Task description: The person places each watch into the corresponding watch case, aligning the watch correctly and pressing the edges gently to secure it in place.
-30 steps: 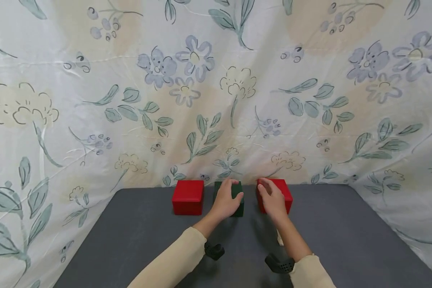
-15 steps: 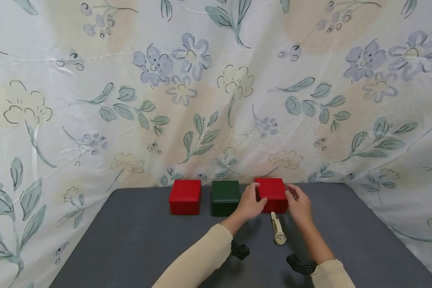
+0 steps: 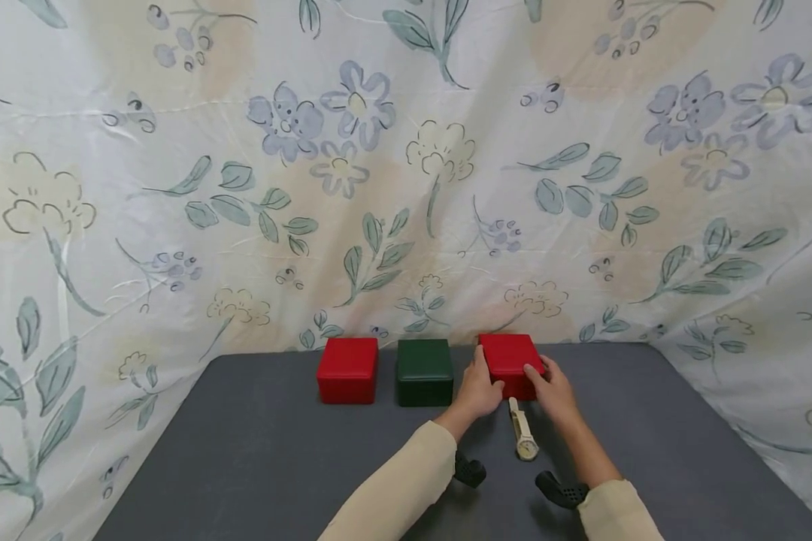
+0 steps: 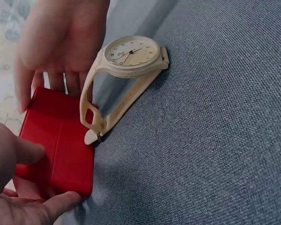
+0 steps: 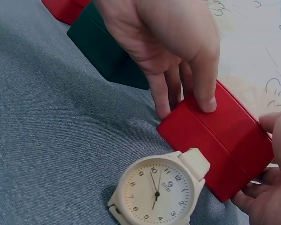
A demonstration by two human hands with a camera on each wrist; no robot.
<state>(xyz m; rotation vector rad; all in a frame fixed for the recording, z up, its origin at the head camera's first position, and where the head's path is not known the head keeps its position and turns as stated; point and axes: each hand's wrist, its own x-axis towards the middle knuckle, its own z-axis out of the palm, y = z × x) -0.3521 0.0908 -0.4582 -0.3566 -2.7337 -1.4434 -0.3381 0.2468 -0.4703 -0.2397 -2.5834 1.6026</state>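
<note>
Both hands are on the rightmost red box [image 3: 510, 357], whose lid is closed. My left hand [image 3: 479, 387] grips its left side, the thumb on the front face and the fingers along the side. My right hand [image 3: 553, 391] holds the right side, thumb near the top front corner. The left wrist view shows the red box [image 4: 56, 140] between the two hands. Just in front of the box lies a cream wristwatch [image 3: 524, 436] with a round dial and buckled strap; neither hand touches it. In the right wrist view the watch [image 5: 157, 194] is close to the camera.
A dark green box [image 3: 424, 376] stands left of the held box, and another red box [image 3: 347, 373] stands further left. All rest near the back edge of the grey cloth-covered table [image 3: 277, 466]. A floral curtain [image 3: 406, 188] hangs behind.
My left hand has moved right, from over the green box to the rightmost red box. My right hand has shifted to that box's right side and closed in. The watch has come into full view.
</note>
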